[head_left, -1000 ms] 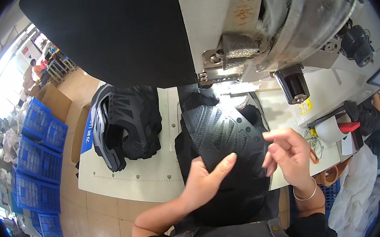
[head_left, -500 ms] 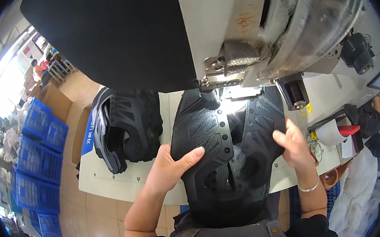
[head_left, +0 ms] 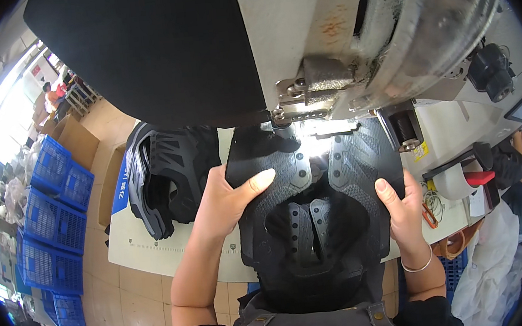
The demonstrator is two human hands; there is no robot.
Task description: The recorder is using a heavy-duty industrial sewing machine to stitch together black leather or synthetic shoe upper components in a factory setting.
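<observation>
Your left hand (head_left: 229,195) and right hand (head_left: 406,205) grip opposite edges of black shoe pieces (head_left: 298,225), lower centre, reaching under the lit machine (head_left: 297,18). They look partway worked; what stitching remains can't be told. More dark pieces (head_left: 181,152) lie centre left.

far: machine head (head_left: 297,15) and black panel (head_left: 144,55) are blocking | between hands: upper (head_left: 319,214) is filling the gap | left: shoe pile (head_left: 188,154) is crowding left hand (head_left: 230,197) | right: black cylinder (head_left: 404,129) is standing ahead of right hand (head_left: 404,206) | open: table's (head_left: 157,255) front-left strip is leaving passage
</observation>
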